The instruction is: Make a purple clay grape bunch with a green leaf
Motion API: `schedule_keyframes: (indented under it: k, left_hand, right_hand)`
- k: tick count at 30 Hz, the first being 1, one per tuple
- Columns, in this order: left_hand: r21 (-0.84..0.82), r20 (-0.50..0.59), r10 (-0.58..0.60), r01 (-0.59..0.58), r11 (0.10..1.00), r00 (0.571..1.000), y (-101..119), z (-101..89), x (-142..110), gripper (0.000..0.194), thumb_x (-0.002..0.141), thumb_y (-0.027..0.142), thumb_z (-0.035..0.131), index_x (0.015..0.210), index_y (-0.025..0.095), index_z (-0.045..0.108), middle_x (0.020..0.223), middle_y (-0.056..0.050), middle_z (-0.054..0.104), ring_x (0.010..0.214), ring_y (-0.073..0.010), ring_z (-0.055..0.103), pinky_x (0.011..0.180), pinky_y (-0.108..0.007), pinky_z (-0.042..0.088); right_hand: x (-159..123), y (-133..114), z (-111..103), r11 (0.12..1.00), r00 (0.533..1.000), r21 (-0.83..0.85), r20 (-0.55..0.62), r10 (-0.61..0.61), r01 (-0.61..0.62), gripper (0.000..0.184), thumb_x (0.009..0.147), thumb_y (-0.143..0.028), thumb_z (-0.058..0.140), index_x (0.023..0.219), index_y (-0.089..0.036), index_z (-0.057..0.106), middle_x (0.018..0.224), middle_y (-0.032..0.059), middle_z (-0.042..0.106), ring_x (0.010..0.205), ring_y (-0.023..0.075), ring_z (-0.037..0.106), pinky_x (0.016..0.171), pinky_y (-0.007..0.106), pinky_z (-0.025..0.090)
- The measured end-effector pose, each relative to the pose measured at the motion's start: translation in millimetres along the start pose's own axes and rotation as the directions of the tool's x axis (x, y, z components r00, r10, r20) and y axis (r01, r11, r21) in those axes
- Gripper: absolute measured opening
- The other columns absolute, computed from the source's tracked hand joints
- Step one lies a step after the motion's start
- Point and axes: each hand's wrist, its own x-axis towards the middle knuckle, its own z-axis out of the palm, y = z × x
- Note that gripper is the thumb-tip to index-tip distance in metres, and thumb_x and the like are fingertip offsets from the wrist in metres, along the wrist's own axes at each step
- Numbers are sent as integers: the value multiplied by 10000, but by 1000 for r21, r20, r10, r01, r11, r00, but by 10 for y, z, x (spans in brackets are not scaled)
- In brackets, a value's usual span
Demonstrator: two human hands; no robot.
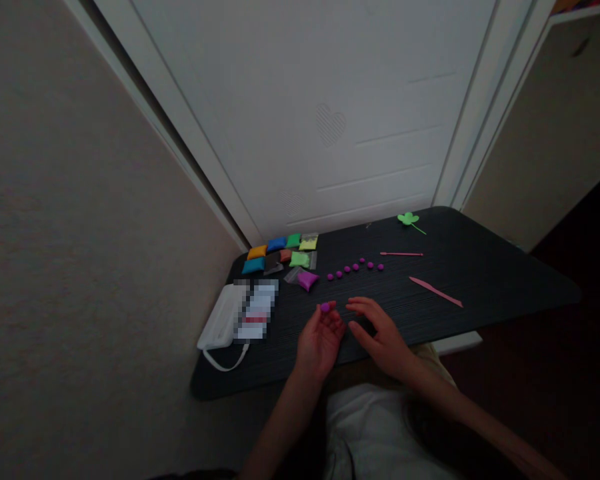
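A small purple clay ball (325, 307) is pinched between the thumb and forefinger of my left hand (321, 341), palm turned up over the near part of the table. To its right is my right hand (377, 333), with its fingers stretched apart and nothing in them. Beyond both hands, several small purple clay balls (347, 269) lie in a slightly bent row. An opened bag of purple clay (308, 280) sits at the left end of that row.
Several clay packets (254, 265) in different colours lie at the back left. A white device (223, 313) with a cable loop and a blurred phone-like screen (259, 310) are at left. Two pink modelling tools (435, 291) and a green clay flower (409, 219) are at right on the dark table (505, 280).
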Motion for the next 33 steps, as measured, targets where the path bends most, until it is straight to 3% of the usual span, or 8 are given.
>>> schedule_keyframes:
  k: [7, 12, 17, 21, 26, 29, 33]
  left_hand:
    - [45, 6, 30, -30, 999, 1000, -10, -2, 1, 193, 754, 119, 514, 925, 127, 604, 925, -90, 648, 846, -140, 601, 803, -263, 443]
    - [120, 31, 89, -92, 988, 996, -32, -5, -9, 265, 709, 41, 543, 949, 136, 601, 983, -76, 626, 881, -128, 585, 801, -235, 435]
    - [128, 20, 90, -91, 988, 996, -47, -3, -9, 240, 711, 71, 576, 935, 155, 597, 889, -38, 630, 805, -103, 582, 748, -226, 441]
    - [48, -7, 68, -68, 997, 998, -36, 14, -6, 99, 762, 228, 557, 793, 143, 596, 726, -8, 602, 665, -86, 559, 672, -235, 447]
    - [-17, 36, 41, -40, 999, 999, 0, 62, -24, 251, 800, 352, 483, 657, 153, 542, 571, 20, 509, 523, -78, 486, 573, -233, 428]
    - [-3, 3, 27, -27, 1000, 1000, 6, 42, -21, 213, 809, 317, 476, 733, 143, 572, 576, 10, 537, 529, -83, 517, 592, -238, 452]
    - [-9, -63, 35, -35, 999, 997, -6, -8, 14, 175, 811, 204, 475, 915, 117, 587, 796, -64, 641, 716, -109, 606, 712, -246, 484]
  right_hand:
    - [10, 2, 1, 1000, 1000, -5, -3, -8, 8, 255, 820, -225, 459, 1066, -224, 528, 1150, 73, 497, 1098, 184, 441, 923, 364, 381]
    - [18, -17, -5, 1000, 1000, -4, 2, -12, 12, 251, 821, -219, 462, 1062, -224, 533, 1138, 68, 502, 1096, 175, 443, 928, 347, 375]
    - [12, -16, -2, 1000, 1000, -4, -1, -4, 4, 257, 813, -210, 471, 1063, -220, 532, 1149, 72, 496, 1099, 178, 442, 933, 355, 371]
    - [8, -24, -7, 1000, 1000, -2, -2, 5, -5, 258, 814, -219, 465, 1062, -228, 535, 1153, 69, 500, 1097, 188, 447, 928, 371, 377]
    - [15, -39, -11, 1000, 1000, 6, -15, 4, -4, 250, 816, -222, 459, 1052, -229, 543, 1142, 72, 508, 1091, 193, 454, 925, 381, 381]
    - [19, -40, -10, 1000, 1000, 10, -22, 2, -2, 249, 819, -224, 453, 1048, -233, 548, 1139, 71, 512, 1087, 196, 459, 922, 386, 384]
    - [19, -40, -11, 1000, 1000, 1, -19, 2, -2, 245, 819, -226, 455, 1045, -229, 550, 1133, 71, 516, 1085, 192, 459, 927, 381, 379]
